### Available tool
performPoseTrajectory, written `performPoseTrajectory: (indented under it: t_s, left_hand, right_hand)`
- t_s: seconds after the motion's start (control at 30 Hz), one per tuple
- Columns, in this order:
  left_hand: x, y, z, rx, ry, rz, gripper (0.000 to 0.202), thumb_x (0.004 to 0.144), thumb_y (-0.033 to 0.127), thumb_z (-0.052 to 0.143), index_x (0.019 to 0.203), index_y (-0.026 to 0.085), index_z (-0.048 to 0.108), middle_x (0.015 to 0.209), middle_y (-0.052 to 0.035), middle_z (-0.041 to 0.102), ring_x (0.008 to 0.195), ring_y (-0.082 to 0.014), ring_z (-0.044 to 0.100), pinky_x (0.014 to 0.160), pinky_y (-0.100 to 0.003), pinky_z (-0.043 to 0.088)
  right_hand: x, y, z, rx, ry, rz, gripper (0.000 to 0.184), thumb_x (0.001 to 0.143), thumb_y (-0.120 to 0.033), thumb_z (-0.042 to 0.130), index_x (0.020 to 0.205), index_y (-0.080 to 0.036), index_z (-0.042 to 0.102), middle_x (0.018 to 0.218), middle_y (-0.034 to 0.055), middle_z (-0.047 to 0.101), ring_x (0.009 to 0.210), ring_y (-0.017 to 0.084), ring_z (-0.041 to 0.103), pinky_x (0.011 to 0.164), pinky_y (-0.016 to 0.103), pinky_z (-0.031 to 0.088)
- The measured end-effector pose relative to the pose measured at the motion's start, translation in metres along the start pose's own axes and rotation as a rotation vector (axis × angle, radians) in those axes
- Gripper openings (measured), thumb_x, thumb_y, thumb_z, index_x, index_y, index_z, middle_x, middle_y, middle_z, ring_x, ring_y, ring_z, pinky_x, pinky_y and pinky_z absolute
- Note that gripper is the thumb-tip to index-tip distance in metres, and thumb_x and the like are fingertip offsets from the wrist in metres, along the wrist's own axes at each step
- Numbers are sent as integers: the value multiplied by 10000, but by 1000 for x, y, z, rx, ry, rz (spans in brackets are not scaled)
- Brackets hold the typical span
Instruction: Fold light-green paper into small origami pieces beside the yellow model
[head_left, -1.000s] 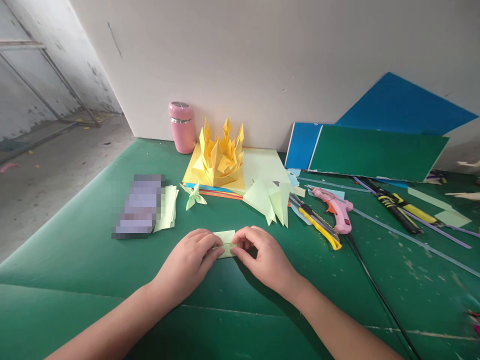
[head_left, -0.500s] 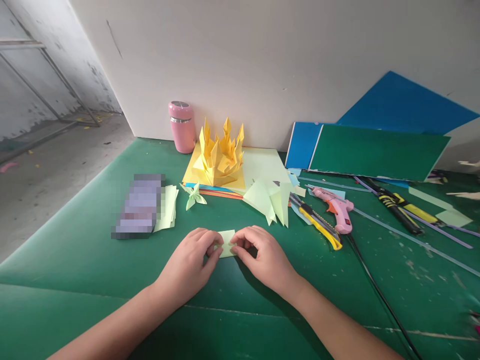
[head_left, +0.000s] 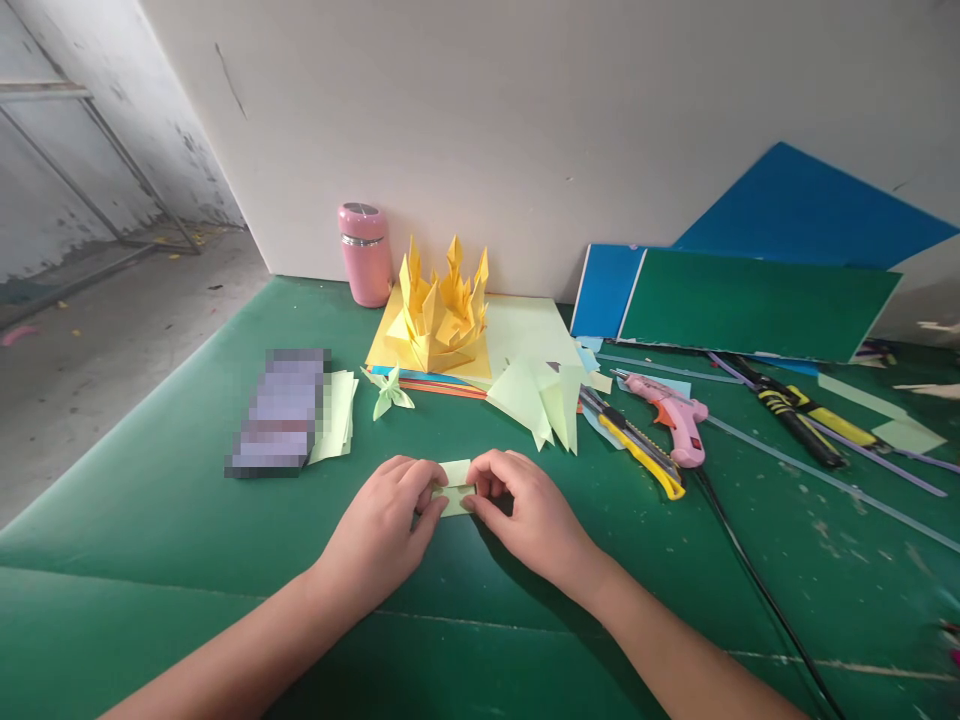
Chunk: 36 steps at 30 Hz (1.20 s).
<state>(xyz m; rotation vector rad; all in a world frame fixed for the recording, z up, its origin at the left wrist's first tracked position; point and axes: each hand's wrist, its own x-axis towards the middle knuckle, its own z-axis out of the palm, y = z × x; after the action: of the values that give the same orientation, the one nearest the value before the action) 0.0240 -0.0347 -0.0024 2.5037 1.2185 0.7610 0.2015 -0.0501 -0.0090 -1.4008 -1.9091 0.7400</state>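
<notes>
A small piece of pale green paper (head_left: 456, 473) lies between my hands on the green table, with a crease or edge running across its middle. My left hand (head_left: 394, 505) pinches its left side between thumb and fingers. On the right side, my right hand (head_left: 521, 505) grips it the same way. My fingers cover both ends of the paper. Just beyond my hands sits a folded pale green paper flower (head_left: 390, 392). Farther back, a yellow origami crown-like shape (head_left: 439, 325) rests on stacked coloured paper (head_left: 525, 325).
At left are a blurred-out dark rectangular object (head_left: 277, 415) and pale green slips (head_left: 335, 415). A pink flask (head_left: 366, 260) stands by the wall. To the right lie a yellow utility knife (head_left: 637, 445), a pink glue gun (head_left: 675, 415) with its cord, and a green board (head_left: 757, 305).
The paper between my hands now shows a clear line across its middle, where its upper and lower parts tilt apart. My hands have barely moved.
</notes>
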Motion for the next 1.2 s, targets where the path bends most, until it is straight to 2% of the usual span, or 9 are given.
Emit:
performPoseTrajectory:
  t_s: [0.47, 0.6, 0.67, 0.77, 0.9, 1.2]
  left_hand:
    - [-1, 1, 1, 9, -23, -44, 109, 819, 96, 459, 846, 193, 501, 655, 14, 534, 667, -186, 553, 639, -320, 496]
    - [1, 0, -1, -57, -17, -79, 104, 811, 118, 473, 853, 193, 532, 874, -41, 563, 755, -184, 580, 692, -335, 516]
    - [2, -1, -3, -112, -52, -104, 110, 807, 123, 477, 788, 191, 562, 951, -54, 542, 766, -171, 591, 693, -315, 520]
    - [4, -4, -5, -167, -106, -120, 162, 812, 130, 485, 713, 189, 599, 936, -45, 547, 787, -171, 606, 724, -309, 521]
    - [5, -10, -7, -199, -131, -115, 189, 815, 114, 488, 730, 182, 643, 951, -52, 572, 838, -181, 627, 757, -306, 524]
    - [7, -18, -9, -220, -118, -90, 194, 796, 120, 560, 738, 205, 725, 919, -38, 604, 806, -168, 637, 740, -281, 540]
  right_hand:
    - [2, -2, 0, -17, -7, 41, 193, 779, -58, 608, 716, -212, 510, 657, -30, 507, 683, 159, 500, 607, 259, 384]
    - [2, -2, 1, -10, -9, 46, 198, 777, -57, 603, 709, -212, 501, 663, -29, 510, 686, 159, 501, 604, 258, 382]
    - [2, -2, 1, -5, -9, 44, 197, 779, -57, 598, 706, -213, 502, 665, -28, 511, 688, 159, 504, 604, 256, 384]
    - [3, -2, 1, 1, -11, 47, 196, 780, -57, 596, 703, -212, 505, 662, -28, 514, 692, 159, 508, 607, 256, 385]
    - [3, -2, 0, 8, -15, 49, 199, 778, -56, 596, 697, -212, 503, 662, -28, 522, 694, 158, 510, 608, 254, 388]
    - [1, -1, 0, 28, -29, 45, 202, 771, -43, 586, 691, -210, 506, 674, -24, 541, 702, 156, 512, 615, 251, 395]
